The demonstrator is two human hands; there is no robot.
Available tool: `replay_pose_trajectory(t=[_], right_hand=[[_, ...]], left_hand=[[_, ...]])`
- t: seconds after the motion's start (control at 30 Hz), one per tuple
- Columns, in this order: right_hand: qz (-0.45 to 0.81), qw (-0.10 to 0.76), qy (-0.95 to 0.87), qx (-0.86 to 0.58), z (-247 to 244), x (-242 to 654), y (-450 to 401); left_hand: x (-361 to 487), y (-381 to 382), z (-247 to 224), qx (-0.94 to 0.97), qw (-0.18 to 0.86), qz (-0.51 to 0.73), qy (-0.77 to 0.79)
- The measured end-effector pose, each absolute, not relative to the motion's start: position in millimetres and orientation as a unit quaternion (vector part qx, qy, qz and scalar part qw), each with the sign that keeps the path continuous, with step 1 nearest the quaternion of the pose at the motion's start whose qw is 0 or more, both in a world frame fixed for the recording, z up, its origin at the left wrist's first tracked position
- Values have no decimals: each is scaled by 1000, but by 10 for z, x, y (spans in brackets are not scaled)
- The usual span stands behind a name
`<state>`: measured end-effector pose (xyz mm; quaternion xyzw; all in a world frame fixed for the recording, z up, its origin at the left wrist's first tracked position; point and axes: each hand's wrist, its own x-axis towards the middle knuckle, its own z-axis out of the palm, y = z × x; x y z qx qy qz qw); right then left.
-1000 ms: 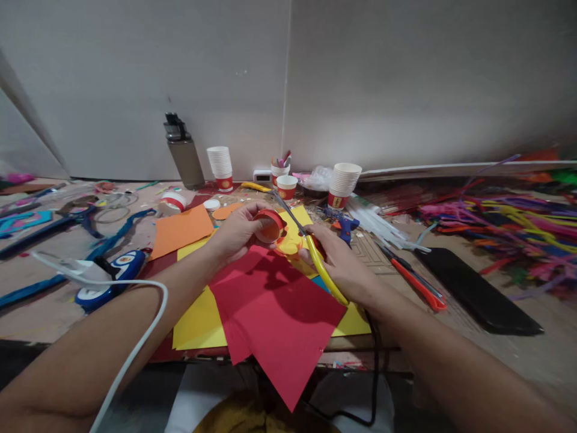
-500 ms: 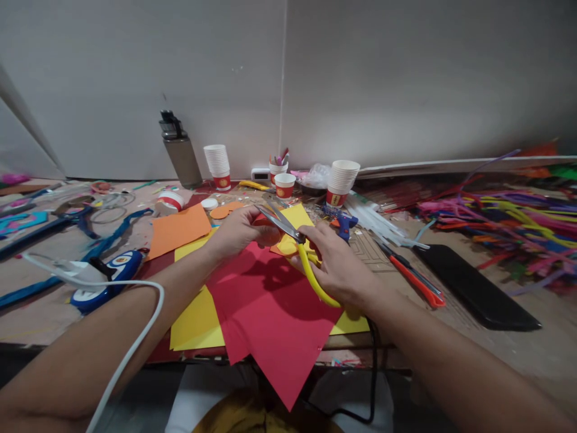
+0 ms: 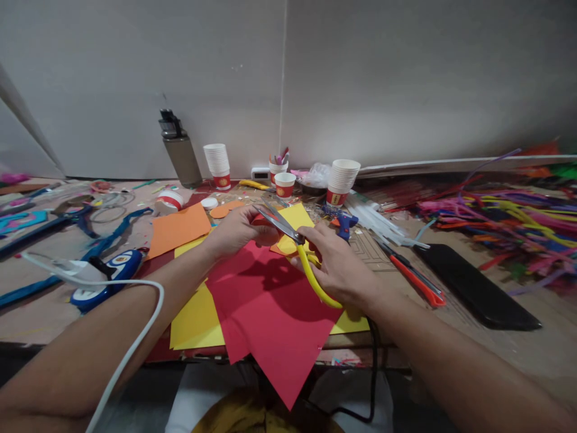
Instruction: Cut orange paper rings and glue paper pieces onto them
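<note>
The right hand (image 3: 333, 261) grips metal scissors with long yellow handles (image 3: 304, 255), the blades (image 3: 280, 224) parted and pointing toward the left hand (image 3: 237, 231), which pinches a small, mostly hidden red piece (image 3: 264, 222). Flat, square-cornered red paper sheets (image 3: 279, 328) lie beneath both hands. Farther back, a single white-and-red paper cup (image 3: 285, 187) stands left of a tall stack of white-and-red paper cups (image 3: 344, 180).

I can barely see the red piece (image 3: 259, 221), perhaps paper, behind the scissors (image 3: 297, 237); rightmost coloured strips (image 3: 518, 225) blur.

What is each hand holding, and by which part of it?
The right hand holds scissors by the yellow handles; the left hand holds a red piece, its exact grip spot hidden.
</note>
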<state>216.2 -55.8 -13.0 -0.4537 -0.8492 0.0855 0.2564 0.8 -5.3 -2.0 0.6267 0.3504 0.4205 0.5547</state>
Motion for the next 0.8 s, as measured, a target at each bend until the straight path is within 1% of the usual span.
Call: replay_pose_trajectory(t=[0.2, 0.5, 0.63, 0.7, 0.8], right_hand=[[99, 260, -848, -451, -111, 2156, -569], [85, 257, -850, -451, -95, 2157, -597], [88, 269, -849, -447, -80, 2148, -591], [119, 290, -839, -445, -83, 2156, -564], [207, 339, -793, -462, -109, 2187, -507]], left_hand=[[-27, -29, -41, 632, 551, 416, 353], [-58, -10, -35, 626, 561, 407, 356], [-61, -12, -18, 625, 553, 405, 374], [-54, -9, -17, 612, 557, 413, 380], [-38, 7, -15, 562, 615, 420, 360]])
